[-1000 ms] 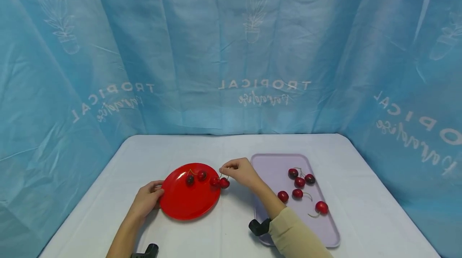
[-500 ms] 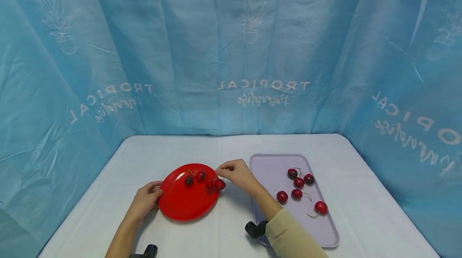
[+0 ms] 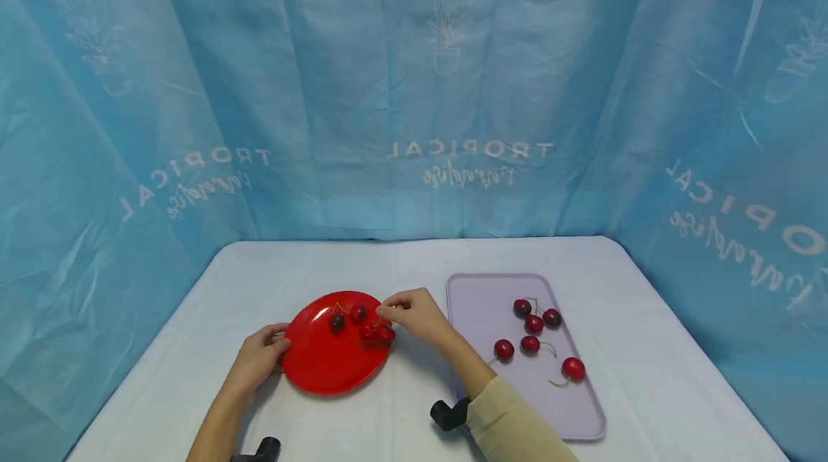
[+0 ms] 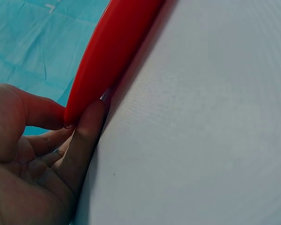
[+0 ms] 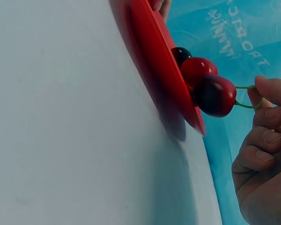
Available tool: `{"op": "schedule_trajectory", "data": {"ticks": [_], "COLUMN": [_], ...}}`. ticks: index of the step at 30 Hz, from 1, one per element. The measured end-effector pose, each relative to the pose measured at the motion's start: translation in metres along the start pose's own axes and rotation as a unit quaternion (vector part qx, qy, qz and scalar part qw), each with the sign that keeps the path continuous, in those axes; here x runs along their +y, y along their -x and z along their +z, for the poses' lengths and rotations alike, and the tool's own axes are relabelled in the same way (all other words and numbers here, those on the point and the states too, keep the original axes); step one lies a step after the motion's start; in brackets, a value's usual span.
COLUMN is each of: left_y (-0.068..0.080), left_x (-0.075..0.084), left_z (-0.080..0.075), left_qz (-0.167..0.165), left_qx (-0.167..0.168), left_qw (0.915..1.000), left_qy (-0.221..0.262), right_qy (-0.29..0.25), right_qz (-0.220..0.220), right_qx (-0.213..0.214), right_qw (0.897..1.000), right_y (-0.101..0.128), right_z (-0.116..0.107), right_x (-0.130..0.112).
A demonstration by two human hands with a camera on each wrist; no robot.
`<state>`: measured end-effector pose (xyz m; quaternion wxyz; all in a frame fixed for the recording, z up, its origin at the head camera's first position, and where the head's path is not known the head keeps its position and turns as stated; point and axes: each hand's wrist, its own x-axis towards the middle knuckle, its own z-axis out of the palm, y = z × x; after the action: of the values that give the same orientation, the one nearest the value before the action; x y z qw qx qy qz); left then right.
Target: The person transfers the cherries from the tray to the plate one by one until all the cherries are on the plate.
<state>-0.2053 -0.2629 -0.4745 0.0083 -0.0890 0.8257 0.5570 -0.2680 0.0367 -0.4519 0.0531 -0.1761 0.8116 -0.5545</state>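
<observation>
A red plate (image 3: pixel 323 368) lies on the white table, with a pair of dark cherries (image 3: pixel 346 317) at its far side. My left hand (image 3: pixel 259 358) grips the plate's left rim (image 4: pixel 107 61) between thumb and fingers. My right hand (image 3: pixel 414 315) pinches the green stem (image 5: pixel 246 96) of a second cherry pair (image 3: pixel 377 333), which hangs over the plate's right part; in the right wrist view these cherries (image 5: pixel 214 95) sit just at the rim (image 5: pixel 164 75). To the right, a lilac tray (image 3: pixel 576 404) holds several more cherries (image 3: pixel 533 324).
A blue printed curtain (image 3: pixel 453 88) closes off the back and both sides of the table (image 3: pixel 420 261). Black wrist mounts (image 3: pixel 446 413) show near the front edge.
My right hand has carried the stemmed cherry pair leftwards, from beside the plate's right rim to over the plate. The left hand has kept its hold on the plate.
</observation>
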Motion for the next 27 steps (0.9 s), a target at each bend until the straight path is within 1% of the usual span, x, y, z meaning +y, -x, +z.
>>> {"op": "schedule_trajectory", "data": {"ticks": [11, 17, 21, 24, 27], "left_y": [0.000, -0.002, 0.000, 0.002, 0.002], "left_x": [0.002, 0.003, 0.003, 0.003, 0.004], "left_z": [-0.001, 0.001, 0.000, -0.001, -0.002], "left_qz": [-0.003, 0.002, -0.001, -0.005, 0.000], "left_qx": [-0.002, -0.002, -0.002, -0.002, -0.004], "left_qw": [1.0000, 1.0000, 1.0000, 1.0000, 1.0000], "left_qy": [0.001, 0.008, 0.003, -0.003, -0.002], "right_qy": [-0.003, -0.011, -0.010, -0.009, -0.017], "right_qz": [0.000, -0.005, -0.013, -0.007, -0.006], "right_qx": [-0.013, -0.005, -0.010, -0.015, -0.009], "right_qw": [1.000, 1.000, 1.000, 1.000, 1.000], "right_y": [-0.005, -0.006, -0.006, -0.005, -0.005], "right_z": [0.014, 0.018, 0.025, 0.031, 0.034], "right_x": [-0.005, -0.008, -0.009, -0.010, -0.012]}}
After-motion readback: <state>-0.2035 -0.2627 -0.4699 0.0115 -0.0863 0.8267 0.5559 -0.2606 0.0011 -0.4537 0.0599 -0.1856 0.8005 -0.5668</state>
